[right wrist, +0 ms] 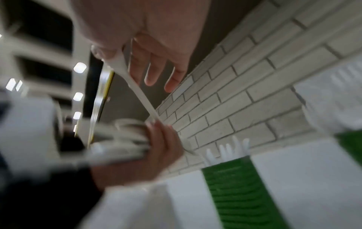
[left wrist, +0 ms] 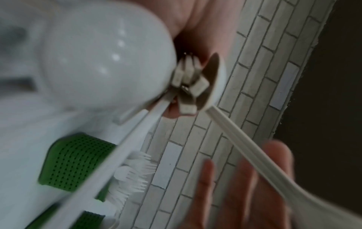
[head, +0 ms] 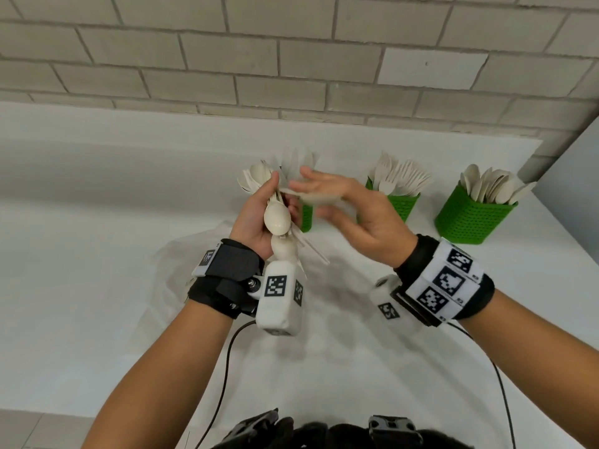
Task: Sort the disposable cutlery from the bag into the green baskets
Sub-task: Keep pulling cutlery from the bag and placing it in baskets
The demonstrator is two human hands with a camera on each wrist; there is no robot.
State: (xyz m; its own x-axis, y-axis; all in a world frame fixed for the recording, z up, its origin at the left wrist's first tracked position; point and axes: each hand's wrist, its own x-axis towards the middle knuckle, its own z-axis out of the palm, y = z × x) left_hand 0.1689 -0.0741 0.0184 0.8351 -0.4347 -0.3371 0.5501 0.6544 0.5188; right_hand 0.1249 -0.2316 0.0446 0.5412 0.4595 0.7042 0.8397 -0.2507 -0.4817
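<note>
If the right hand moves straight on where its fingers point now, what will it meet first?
Probably the bundle of cutlery gripped by the left hand; the right hand points leftward at it, though depth is unclear.

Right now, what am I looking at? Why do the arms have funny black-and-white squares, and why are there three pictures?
These are a person's two arms, not a machine. The squares sit on wristbands that hold small cameras. One picture comes from a camera on the head, looking down; the other two come from the wrists, so they look blurry and tilted. The left hand holds a bunch of cutlery. The right hand pinches one spoon and pulls it from the bunch. On the white table stand green baskets: one with forks, one with spoons, one half hidden behind the hands.
</note>
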